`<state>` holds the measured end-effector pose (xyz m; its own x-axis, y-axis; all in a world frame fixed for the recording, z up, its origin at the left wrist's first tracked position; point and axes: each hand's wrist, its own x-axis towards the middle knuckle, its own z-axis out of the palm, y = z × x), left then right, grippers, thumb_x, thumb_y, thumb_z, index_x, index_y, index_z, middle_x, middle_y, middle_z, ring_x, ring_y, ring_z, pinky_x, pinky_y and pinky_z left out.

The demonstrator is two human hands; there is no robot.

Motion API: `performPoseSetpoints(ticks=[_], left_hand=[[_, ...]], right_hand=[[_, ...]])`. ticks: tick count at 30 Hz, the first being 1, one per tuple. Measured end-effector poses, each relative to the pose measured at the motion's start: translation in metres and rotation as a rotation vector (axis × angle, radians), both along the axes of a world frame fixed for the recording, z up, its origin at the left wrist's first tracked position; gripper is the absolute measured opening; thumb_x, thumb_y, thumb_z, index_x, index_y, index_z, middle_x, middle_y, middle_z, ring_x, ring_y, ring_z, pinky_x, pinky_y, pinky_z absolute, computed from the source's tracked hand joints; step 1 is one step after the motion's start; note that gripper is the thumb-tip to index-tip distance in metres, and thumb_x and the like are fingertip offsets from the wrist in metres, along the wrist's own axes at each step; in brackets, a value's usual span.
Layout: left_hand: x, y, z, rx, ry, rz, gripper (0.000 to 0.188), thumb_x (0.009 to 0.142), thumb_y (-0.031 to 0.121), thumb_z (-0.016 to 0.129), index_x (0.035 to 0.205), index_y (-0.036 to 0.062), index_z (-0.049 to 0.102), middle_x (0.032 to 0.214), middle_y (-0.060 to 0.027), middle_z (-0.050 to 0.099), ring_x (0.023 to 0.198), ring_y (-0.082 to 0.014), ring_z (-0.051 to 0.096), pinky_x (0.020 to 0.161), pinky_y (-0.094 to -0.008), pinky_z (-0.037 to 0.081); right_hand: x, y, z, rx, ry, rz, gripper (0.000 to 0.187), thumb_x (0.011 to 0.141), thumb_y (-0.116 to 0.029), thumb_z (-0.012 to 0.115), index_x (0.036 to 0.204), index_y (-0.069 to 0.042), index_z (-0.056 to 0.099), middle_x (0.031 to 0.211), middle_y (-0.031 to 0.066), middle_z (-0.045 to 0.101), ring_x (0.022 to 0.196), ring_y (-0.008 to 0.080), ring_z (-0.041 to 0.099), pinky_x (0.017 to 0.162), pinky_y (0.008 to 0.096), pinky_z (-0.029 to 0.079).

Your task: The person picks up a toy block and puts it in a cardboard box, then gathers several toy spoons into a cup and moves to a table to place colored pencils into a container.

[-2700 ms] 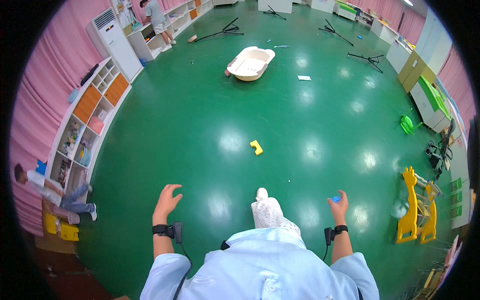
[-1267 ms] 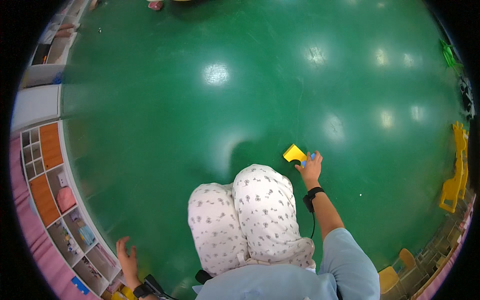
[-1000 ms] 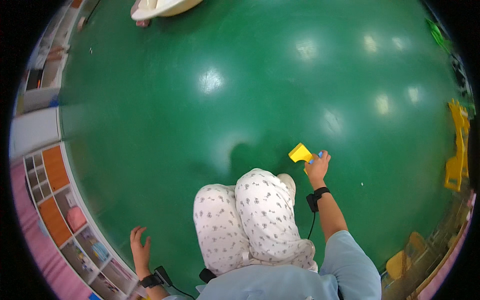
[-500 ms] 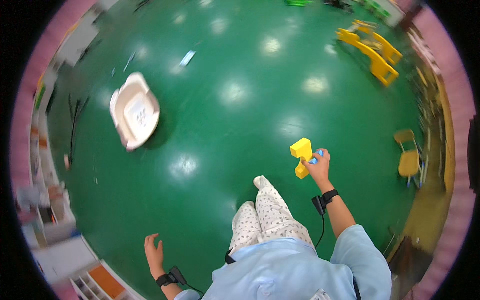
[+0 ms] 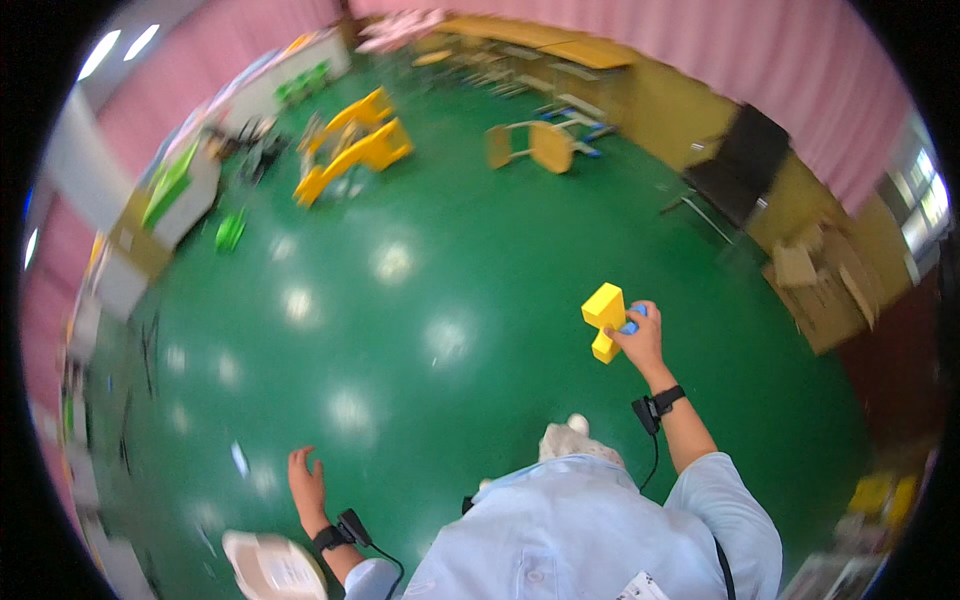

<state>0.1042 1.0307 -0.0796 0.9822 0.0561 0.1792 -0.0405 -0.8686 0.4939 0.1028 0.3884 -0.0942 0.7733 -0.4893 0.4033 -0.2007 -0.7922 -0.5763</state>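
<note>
With fingers of the right hand (image 5: 643,340) clamps a smooth, notched yellow block (image 5: 603,303) and a small blue piece (image 5: 635,319) over the glossy green floor (image 5: 500,260), holds the left hand (image 5: 308,488) with fingers apart, and wears a shirt (image 5: 590,520) bearing a white tag (image 5: 641,588) with marks, perhaps print, too small to read.

yellow block (image 5: 603,306), blue piece (image 5: 629,327), green floor (image 5: 520,250)

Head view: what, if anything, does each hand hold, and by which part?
The right hand holds a yellow block by its notched middle and a blue piece, its gripped part hidden. The left hand holds nothing.
</note>
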Motion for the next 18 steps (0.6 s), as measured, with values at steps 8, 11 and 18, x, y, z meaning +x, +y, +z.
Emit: performPoseSetpoints(ticks=[8,11,18], left_hand=[[0.307,-0.138,-0.081,-0.049,-0.115,-0.528,0.031,0.074,0.000,0.063,0.105,0.0055,0.061,0.103,-0.0171,0.058,0.099,-0.0379,0.056,0.086,-0.0438,0.045],[0.345,-0.296,-0.041,-0.061,-0.040,-0.746,0.030,0.076,0.002,0.063,0.106,0.0044,0.060,0.107,-0.0177,0.059,0.102,-0.0380,0.056,0.087,-0.0432,0.045],[0.401,-0.558,-0.006,-0.046,-0.001,-1.014,0.029,0.077,0.002,0.063,0.105,0.0042,0.062,0.109,-0.0172,0.060,0.103,-0.0374,0.056,0.088,-0.0422,0.046]], right_hand=[[-0.035,-0.042,-0.072,0.008,-0.027,-0.543,0.043,0.057,-0.027,0.086,0.086,0.000,0.069,0.107,0.0155,0.052,0.105,0.0330,0.048,0.091,0.0421,0.043],[-0.091,-0.102,-0.063,0.008,0.022,-0.732,0.043,0.057,-0.027,0.086,0.086,-0.001,0.069,0.107,0.0157,0.052,0.105,0.0337,0.048,0.091,0.0430,0.043],[-0.126,-0.231,-0.064,0.027,0.009,-1.022,0.047,0.059,-0.027,0.085,0.094,-0.002,0.068,0.111,0.0169,0.050,0.106,0.0338,0.046,0.092,0.0437,0.041]])
